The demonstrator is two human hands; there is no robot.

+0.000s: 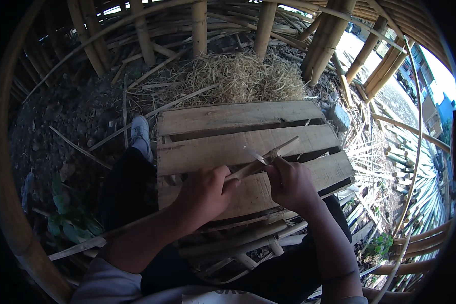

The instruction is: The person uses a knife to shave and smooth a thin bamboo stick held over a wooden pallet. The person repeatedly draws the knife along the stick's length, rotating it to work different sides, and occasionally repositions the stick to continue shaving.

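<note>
A long split bamboo strip (249,169) slants from the lower left up over a slatted wooden crate top (202,158). My left hand (204,190) is closed around this strip, and its lower end runs out beneath my left forearm. My right hand (290,181) is closed on a knife (255,154). Only its pale blade shows, pointing up and left across the strip near the far end; the handle is hidden in my fingers. Beyond the blade the strip's tip shows a split, lighter face.
A heap of dry shavings (238,78) lies behind the crate. Upright bamboo posts (199,28) stand at the back. Stacked bamboo poles (415,187) fill the right side. My shoe (141,133) rests left of the crate, and a leafy plant (68,213) grows at the lower left.
</note>
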